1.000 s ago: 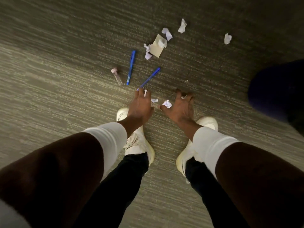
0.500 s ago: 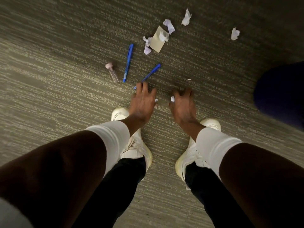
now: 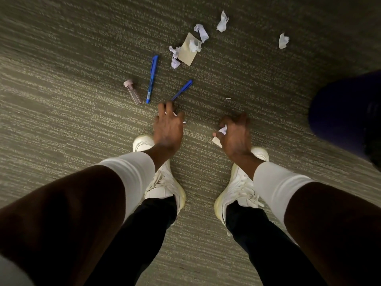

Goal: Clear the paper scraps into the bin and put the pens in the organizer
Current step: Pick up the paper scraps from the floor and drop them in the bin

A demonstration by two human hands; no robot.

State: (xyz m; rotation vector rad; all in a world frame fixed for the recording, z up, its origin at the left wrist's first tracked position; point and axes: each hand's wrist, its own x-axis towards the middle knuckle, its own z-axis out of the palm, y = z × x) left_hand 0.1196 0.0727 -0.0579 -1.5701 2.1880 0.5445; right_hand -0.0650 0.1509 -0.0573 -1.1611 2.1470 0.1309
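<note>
My right hand (image 3: 235, 135) is low over the carpet, closed around white paper scraps (image 3: 221, 131) that stick out on its thumb side. My left hand (image 3: 168, 125) is curled fingers-down on the carpet at the near end of a blue pen (image 3: 182, 90). White bits of paper (image 3: 184, 122) peek out beside its thumb, and its palm is hidden. A second blue pen (image 3: 152, 79) lies just left of the first. Farther out lie crumpled scraps (image 3: 199, 32), (image 3: 222, 21), (image 3: 283, 40), (image 3: 174, 57), and one (image 3: 194, 45) on a tan note (image 3: 186, 55).
A small clear tube with a pink cap (image 3: 133, 91) lies left of the pens. A tiny paper crumb (image 3: 228, 98) sits ahead of my right hand. A dark blue rounded object (image 3: 346, 114) stands at the right edge. My white shoes (image 3: 162, 182) are under my arms on the grey carpet.
My right hand has closed on the scraps near my feet and lifted slightly. My left hand moved forward over the small scraps and the near pen's tip, curling its fingers down.
</note>
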